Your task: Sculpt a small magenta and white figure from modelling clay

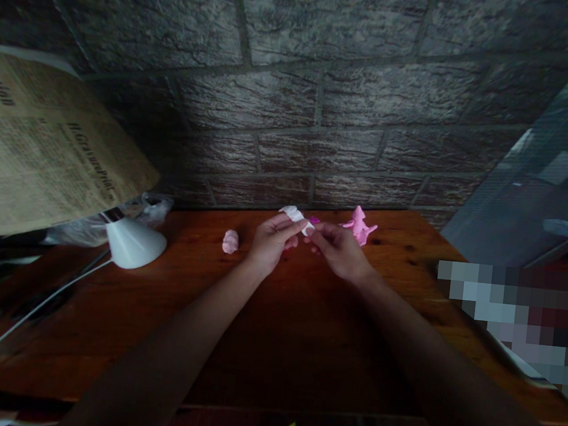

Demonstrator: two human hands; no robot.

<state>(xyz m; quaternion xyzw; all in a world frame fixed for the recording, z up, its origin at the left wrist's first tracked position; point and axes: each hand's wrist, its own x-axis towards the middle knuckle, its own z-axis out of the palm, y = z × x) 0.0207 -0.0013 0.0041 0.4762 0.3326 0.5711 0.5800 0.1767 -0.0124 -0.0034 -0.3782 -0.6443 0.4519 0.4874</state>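
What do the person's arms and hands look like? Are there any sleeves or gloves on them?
No gloves: the bare left hand and bare right hand show their fingers. No sleeves show on the long, slim left forearm or right forearm, and no watch or bracelet shows. A left finger may wear a ring, but it's too small to tell.

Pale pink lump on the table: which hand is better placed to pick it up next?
Probably the left hand: it is closer to the lump, though holding the white piece. The right hand is farther off, near the pink figure.
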